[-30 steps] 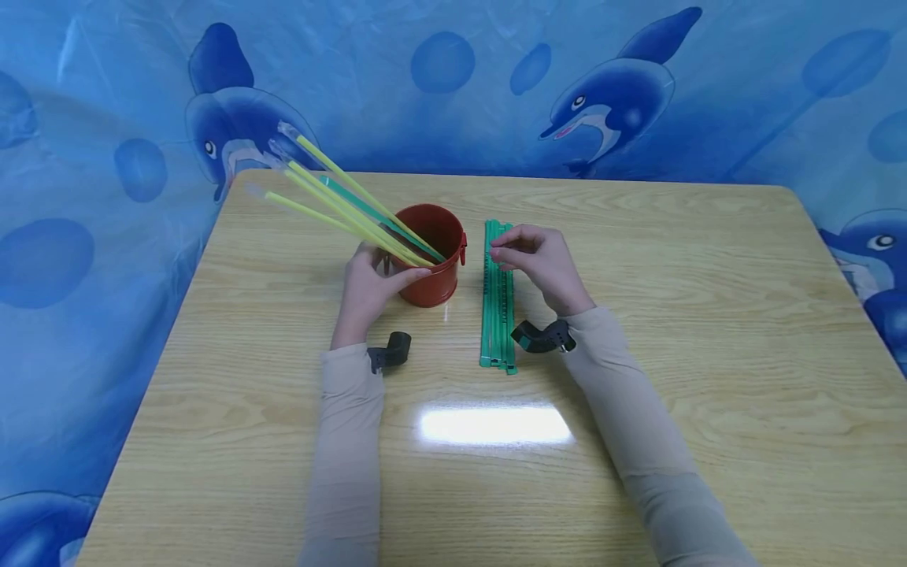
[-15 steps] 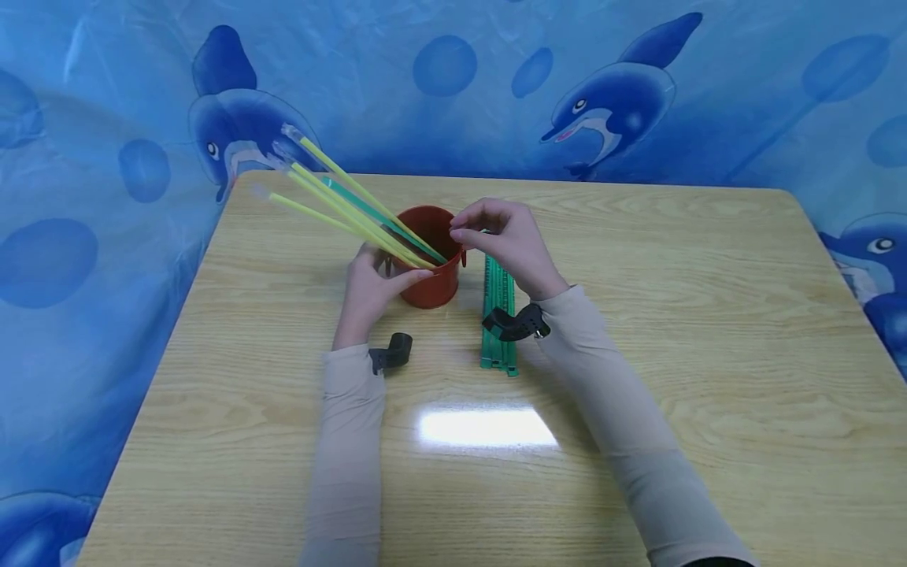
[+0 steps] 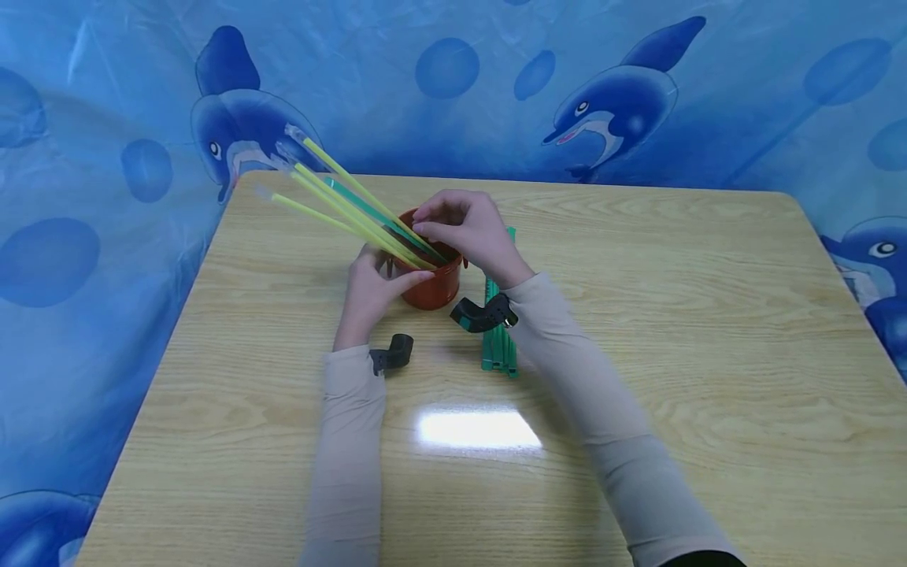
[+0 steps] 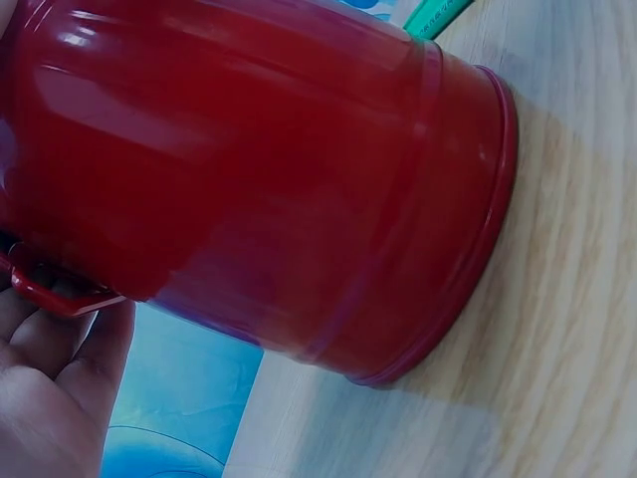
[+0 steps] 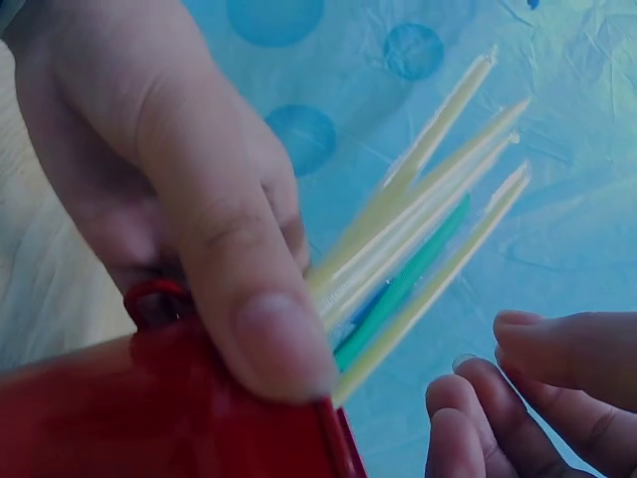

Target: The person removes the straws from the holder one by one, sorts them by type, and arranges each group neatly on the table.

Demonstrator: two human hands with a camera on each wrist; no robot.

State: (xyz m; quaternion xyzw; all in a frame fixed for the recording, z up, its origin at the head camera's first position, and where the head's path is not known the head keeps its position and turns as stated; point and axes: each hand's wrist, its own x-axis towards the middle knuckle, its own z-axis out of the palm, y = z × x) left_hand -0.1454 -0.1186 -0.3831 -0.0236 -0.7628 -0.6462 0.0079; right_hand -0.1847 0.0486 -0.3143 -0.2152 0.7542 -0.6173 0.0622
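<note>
My left hand (image 3: 370, 290) grips a red metal bucket (image 3: 432, 295) at its rim, thumb in front and the other fingers round by the side handle. The bucket stands on the table. Several yellow straw-like sticks (image 3: 346, 209) in clear wrappers lean out of it to the back left, with a green stick (image 5: 398, 289) among them. Over the mouth of the bucket hovers my right hand (image 3: 471, 228), thumb and fingers loosely bent. In the right wrist view its fingertips (image 5: 478, 383) are apart from the sticks, and nothing shows between them.
Several flat green strips with dark print (image 3: 499, 354) lie side by side on the table, right of the bucket, partly hidden under my right forearm. A blue dolphin-print sheet (image 3: 439, 134) rises behind the wooden table (image 3: 694, 331). Black wrist-camera mounts (image 3: 484, 313) jut inward from both wrists.
My right hand has moved left from above the green strips to over the bucket's mouth. The left hand keeps its grip, and bucket and sticks stay in place.
</note>
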